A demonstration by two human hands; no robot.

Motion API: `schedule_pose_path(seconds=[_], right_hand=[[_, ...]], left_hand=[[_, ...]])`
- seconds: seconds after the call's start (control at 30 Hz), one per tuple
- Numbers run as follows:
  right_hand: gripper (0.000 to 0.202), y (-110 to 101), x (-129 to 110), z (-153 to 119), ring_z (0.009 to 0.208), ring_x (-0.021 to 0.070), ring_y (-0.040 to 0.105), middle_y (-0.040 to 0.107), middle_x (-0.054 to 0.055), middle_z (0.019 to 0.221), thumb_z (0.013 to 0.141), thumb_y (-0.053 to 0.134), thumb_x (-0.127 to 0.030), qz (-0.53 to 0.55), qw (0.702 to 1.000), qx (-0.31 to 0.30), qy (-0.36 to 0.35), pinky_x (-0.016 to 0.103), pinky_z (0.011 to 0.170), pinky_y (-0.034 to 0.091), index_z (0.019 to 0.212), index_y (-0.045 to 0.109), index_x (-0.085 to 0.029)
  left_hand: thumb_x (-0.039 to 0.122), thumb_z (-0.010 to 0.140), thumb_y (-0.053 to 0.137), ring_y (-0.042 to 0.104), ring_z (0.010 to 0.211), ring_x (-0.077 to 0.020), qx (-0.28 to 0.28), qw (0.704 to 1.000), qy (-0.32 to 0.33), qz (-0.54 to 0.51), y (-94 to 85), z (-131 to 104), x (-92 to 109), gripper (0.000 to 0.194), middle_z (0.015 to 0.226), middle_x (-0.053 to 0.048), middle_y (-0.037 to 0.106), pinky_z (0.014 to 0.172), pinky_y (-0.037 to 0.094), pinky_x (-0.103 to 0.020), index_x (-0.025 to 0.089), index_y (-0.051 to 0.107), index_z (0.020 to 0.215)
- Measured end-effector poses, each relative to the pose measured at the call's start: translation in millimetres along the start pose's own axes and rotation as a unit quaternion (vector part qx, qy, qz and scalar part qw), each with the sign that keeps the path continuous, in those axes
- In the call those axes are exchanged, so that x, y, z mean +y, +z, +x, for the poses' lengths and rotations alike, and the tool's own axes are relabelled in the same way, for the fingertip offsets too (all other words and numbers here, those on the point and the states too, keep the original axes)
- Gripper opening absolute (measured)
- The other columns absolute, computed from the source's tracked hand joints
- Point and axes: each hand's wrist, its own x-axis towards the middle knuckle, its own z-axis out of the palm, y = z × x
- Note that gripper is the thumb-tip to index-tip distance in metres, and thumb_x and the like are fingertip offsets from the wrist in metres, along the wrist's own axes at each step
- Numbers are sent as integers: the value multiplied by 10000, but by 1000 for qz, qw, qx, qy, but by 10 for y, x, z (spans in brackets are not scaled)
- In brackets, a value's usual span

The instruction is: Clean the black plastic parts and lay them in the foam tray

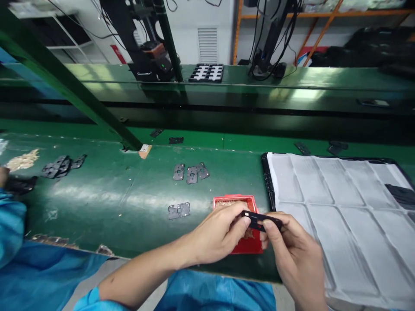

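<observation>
Between my two hands, a small black plastic plate (262,221) is held tilted over a red bin (248,247). My left hand (223,229) pinches its left end, thumb in front. The right end is gripped by my right hand (293,250), with the thumb on its near face. Small tan pieces show inside the bin, partly hidden by my hands. A similar black plate (179,210) lies flat on the green bench left of the bin. Farther back lie a few more plates (192,174), some touching.
At right stands a large tray (267,181) lined with white compartments, dark pieces (402,195) at its right side. A green post (97,110) slants down to the bench. At far left, a co-worker's blue sleeve (11,224) is near stacked black plates (60,166) and a tan pile (23,160).
</observation>
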Motion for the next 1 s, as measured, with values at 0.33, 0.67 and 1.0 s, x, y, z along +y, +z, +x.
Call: schedule_pose_path(seconds=[0.33,0.67,1.0], right_hand=[[105,113,122,-188,611,119,643,673,-10,794,1049,641,-235,-12,998,29,-52,208,559,540,989,728,-235],[109,115,226,-212,718,158,682,658,14,837,1043,638,-183,-33,996,22,-85,243,591,550,1054,725,-247],[121,117,246,-155,705,129,683,705,5,884,1043,635,-168,-31,995,20,-93,227,633,547,1062,726,-246]], left_hand=[[286,1115,306,420,655,-140,56,995,1,-79,197,-30,-136,312,710,38,452,670,355,-289,224,403,825],[302,1092,319,399,632,-140,108,991,4,-81,335,27,-229,322,697,41,422,654,302,-308,223,389,788],[309,1087,315,407,632,-142,104,992,18,-71,310,25,-239,295,697,41,433,651,318,-297,227,392,815]])
